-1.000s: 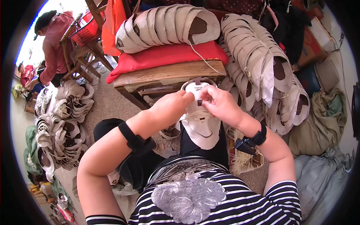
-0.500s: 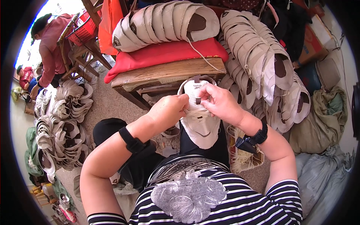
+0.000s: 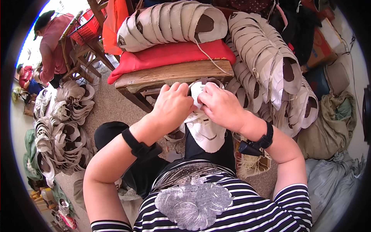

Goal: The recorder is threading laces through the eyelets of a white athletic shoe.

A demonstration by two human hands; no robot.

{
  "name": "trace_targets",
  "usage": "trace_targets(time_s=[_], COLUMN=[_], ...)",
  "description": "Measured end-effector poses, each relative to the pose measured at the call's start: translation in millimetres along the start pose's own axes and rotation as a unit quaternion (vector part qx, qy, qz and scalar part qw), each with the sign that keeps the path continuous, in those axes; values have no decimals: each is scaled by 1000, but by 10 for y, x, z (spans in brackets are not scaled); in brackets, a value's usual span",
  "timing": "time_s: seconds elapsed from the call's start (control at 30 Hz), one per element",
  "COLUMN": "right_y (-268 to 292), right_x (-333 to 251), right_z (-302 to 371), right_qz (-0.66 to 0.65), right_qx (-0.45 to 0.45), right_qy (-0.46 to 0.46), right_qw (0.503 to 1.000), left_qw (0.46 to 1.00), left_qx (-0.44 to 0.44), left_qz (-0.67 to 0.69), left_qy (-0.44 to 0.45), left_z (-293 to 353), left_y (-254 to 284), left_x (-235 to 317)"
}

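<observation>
A white shoe upper [image 3: 205,135] rests over my lap, its toe toward me and its tongue pointing away. My left hand [image 3: 174,102] is closed at the left side of the tongue, its fingertips turned down and partly hidden. From the other side my right hand [image 3: 222,104] grips the tongue, fingers bent over it and thumb beneath. White lacing crosses the upper just below both hands. Whether a lace end is also between my fingers is hidden.
Ahead, a wooden stool [image 3: 174,75] bears a red cushion [image 3: 174,56] and a row of nested shoe uppers [image 3: 166,27]. More stacked uppers [image 3: 266,58] hang at the right. Piles of uppers [image 3: 63,131] lie left on the floor. A person [image 3: 56,42] bends at far left.
My left hand has turned over and moved slightly up, its knuckles now raised. My right hand has closed further over the tongue, covering the dark label that showed before.
</observation>
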State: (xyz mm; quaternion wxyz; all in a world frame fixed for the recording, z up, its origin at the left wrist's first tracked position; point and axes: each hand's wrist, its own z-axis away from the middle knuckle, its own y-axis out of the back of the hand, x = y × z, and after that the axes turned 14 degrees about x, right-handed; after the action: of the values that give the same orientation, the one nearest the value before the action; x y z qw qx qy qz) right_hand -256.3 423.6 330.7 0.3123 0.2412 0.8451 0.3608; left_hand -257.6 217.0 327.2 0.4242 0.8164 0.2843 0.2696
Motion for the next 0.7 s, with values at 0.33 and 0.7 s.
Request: trace_targets(time_s=[0.33,0.7], right_y=[-147,-94], right_x=[78,96], right_z=[-195,-188], right_qz=[16,-8], right_qx=[-104,-105], right_qy=[-74,-9], right_qw=[992,994], left_qw=[945,701], left_qx=[-69,-57], left_qz=[244,613], left_qy=[207,360], left_z=[68,208], left_y=[-256,234], left_x=[-170,134])
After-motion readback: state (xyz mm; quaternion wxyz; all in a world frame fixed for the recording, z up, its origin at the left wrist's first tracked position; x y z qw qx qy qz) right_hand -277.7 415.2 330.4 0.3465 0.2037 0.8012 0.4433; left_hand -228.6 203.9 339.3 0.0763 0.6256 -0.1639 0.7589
